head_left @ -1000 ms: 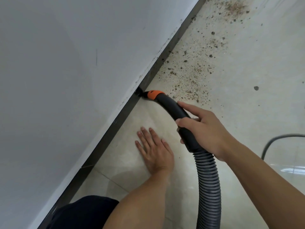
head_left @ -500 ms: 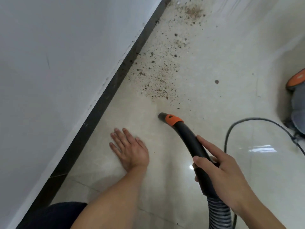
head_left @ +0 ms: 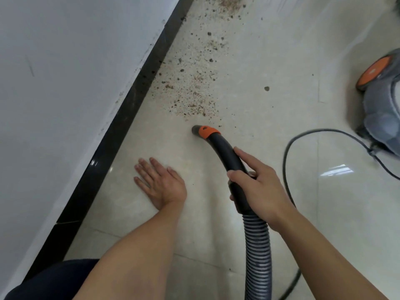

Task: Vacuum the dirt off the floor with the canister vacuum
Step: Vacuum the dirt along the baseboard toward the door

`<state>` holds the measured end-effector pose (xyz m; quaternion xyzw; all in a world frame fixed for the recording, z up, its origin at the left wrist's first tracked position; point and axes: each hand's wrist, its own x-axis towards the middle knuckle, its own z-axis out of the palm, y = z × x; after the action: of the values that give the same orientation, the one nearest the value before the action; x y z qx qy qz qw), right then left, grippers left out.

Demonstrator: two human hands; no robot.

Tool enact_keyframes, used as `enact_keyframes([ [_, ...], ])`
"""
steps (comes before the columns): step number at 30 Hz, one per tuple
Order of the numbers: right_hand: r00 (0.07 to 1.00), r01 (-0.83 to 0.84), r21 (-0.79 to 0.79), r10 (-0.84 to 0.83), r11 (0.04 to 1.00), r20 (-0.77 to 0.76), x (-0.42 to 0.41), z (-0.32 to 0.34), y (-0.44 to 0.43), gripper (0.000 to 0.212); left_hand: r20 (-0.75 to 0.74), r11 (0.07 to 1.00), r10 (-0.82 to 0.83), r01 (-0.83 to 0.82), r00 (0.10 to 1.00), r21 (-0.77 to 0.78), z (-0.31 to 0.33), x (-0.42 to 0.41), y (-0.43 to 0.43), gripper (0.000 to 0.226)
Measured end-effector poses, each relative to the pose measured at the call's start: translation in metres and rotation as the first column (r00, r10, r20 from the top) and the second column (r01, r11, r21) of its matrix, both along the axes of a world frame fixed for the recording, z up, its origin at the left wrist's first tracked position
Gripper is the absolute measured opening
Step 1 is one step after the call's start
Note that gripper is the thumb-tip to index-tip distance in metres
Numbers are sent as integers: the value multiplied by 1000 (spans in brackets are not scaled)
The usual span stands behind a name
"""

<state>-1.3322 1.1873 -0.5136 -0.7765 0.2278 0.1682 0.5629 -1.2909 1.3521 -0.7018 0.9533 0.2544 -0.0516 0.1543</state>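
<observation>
A glossy cream tiled floor (head_left: 292,50) runs up to a white wall (head_left: 54,83) on the left, with a shiny black skirting strip (head_left: 121,126) along the join. On the tiles lies a spread of brown crumbly dirt (head_left: 194,92), densest near the skirting and thinning toward the top of the view; one dark speck (head_left: 266,88) sits apart to its right.

Just below the near edge of the dirt is the open mouth of a curved black plastic hose handle with an orange collar (head_left: 218,146), its tip low over the tiles and pointing up and left; whether it touches them cannot be told. The right hand (head_left: 262,187) grips the lower part of this handle, fingers wrapped round it and forefinger laid along the top. Below the hand, a grey ribbed flexible hose (head_left: 257,252) runs down out of the view.

The left hand (head_left: 160,182) lies flat on the floor, palm down and fingers spread, between the skirting and the handle and apart from both.

At the right edge stands the grey canister vacuum with an orange round part (head_left: 383,98), blurred. A thin black cord (head_left: 287,148) loops from it across the tiles behind the right hand. Dark fabric (head_left: 54,278) fills the bottom left corner.
</observation>
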Motion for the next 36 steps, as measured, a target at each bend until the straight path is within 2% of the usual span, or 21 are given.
enact_keyframes([
  [5,999,11,14,-10,1000,-39,-20,11,-14,52,-14,1000,-22,22,1000,11,-1,-1,1,63],
  [11,964,256,-59,-260,965,-58,-83,31,-54,49,-12,974,-218,218,976,65,-7,-1,-1,59],
  [15,942,336,-47,-337,941,-12,-70,24,-61,50,-22,973,-219,220,975,68,-7,2,-4,61],
  [20,966,255,-6,-255,967,-35,-55,12,-41,52,-13,975,-210,211,978,69,-9,3,-4,62],
  [31,927,361,-109,-370,926,-70,-132,24,-40,53,-9,981,-191,191,982,29,-3,3,-2,61],
  [36,896,442,-127,-444,888,15,-106,10,-53,52,16,980,-197,197,980,3,-1,1,-6,60],
])
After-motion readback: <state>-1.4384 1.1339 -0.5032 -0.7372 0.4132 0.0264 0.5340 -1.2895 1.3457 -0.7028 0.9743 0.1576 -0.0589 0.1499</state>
